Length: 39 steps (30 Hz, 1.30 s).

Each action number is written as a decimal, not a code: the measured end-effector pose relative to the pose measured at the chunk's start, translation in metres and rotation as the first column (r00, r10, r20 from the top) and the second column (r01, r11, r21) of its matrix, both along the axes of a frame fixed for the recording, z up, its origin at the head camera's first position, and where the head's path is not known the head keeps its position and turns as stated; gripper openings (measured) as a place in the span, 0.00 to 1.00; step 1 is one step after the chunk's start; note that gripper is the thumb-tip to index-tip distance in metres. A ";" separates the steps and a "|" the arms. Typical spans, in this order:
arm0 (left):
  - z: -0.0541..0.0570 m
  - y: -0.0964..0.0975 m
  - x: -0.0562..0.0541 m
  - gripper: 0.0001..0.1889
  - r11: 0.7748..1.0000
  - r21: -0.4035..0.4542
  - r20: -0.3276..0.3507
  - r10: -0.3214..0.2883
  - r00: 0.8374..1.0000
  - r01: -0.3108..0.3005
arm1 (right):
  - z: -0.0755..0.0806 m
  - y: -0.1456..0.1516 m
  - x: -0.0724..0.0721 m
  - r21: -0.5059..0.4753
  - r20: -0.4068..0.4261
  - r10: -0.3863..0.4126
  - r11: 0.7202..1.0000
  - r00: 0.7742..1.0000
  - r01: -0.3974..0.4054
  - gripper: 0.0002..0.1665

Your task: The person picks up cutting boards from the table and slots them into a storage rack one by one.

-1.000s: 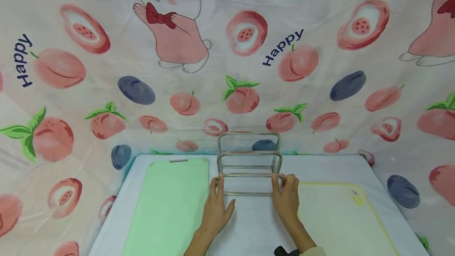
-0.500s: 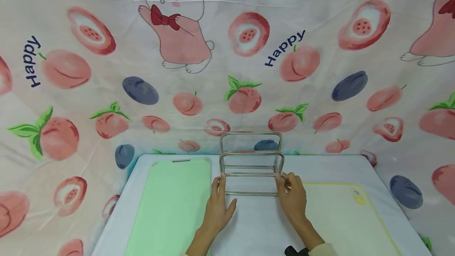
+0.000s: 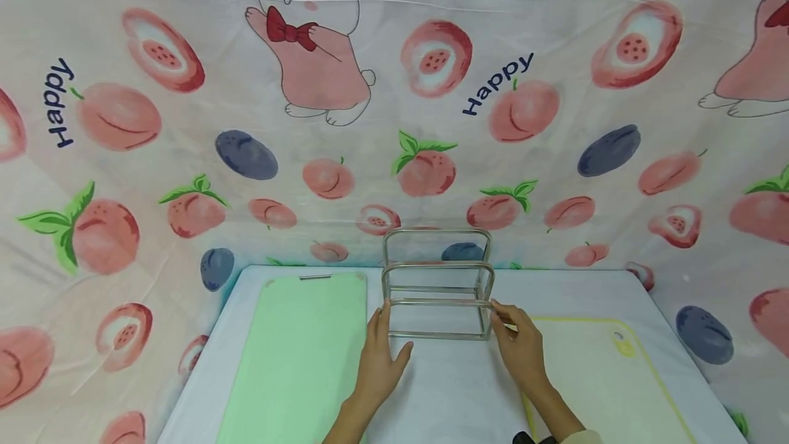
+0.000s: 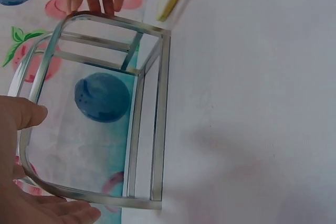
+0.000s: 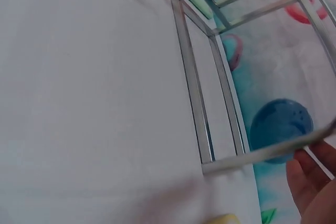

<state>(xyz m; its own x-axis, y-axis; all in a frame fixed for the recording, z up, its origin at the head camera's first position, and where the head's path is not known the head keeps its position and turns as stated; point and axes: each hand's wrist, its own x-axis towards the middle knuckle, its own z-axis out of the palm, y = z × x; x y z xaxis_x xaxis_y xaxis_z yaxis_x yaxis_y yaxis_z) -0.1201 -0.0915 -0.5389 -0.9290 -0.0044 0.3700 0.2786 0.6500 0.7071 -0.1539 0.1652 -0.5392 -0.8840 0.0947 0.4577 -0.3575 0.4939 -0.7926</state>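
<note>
A silver metal rack (image 3: pixel 437 302) made of bent bars stands at the far middle of the white table. My left hand (image 3: pixel 381 365) is at its front left, straight fingertips against the upright and thumb spread away to the right. In the left wrist view, that hand's thumb (image 4: pixel 31 114) lies near the top bar, with fingers along the outer side. At the rack's front right corner is my right hand (image 3: pixel 520 348), its fingertips touching the outside of the bar. In the right wrist view, the right fingers (image 5: pixel 302 182) meet the side bar from outside, not wrapped around it.
A light green cutting board (image 3: pixel 296 362) with a dark slot lies left of the hands. On the right lies a pale board (image 3: pixel 604 382) with a yellow edge. Behind the table hangs a fruit-printed cloth (image 3: pixel 345 136).
My right hand has slid rightward from the front bar to the rack's outer right side, its fingers loosening. The left hand stays at the left upright. The view has shifted slightly.
</note>
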 end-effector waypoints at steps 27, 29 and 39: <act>-0.023 0.057 0.030 0.23 0.930 0.364 0.222 -0.136 0.965 0.047 | -0.001 0.093 0.054 0.033 0.419 -0.102 0.995 0.902 0.097 0.23; -0.025 0.065 0.033 0.23 0.918 0.391 0.250 -0.176 0.952 0.067 | -0.005 0.103 0.062 0.020 0.450 -0.135 0.990 0.883 0.141 0.26; -0.036 0.096 0.045 0.23 0.846 0.525 0.324 -0.296 0.899 0.090 | -0.020 0.135 0.085 -0.032 0.617 -0.273 0.928 0.738 0.370 0.33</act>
<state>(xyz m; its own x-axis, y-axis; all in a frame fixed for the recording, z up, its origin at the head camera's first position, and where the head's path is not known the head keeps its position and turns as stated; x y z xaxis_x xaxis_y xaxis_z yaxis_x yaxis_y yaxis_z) -0.0751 0.0040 -0.5748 -0.9941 0.1079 -0.0118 0.0051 0.1548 0.9879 -0.0691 0.3001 -0.5594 -0.8755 0.4447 -0.1889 0.3664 0.3562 -0.8595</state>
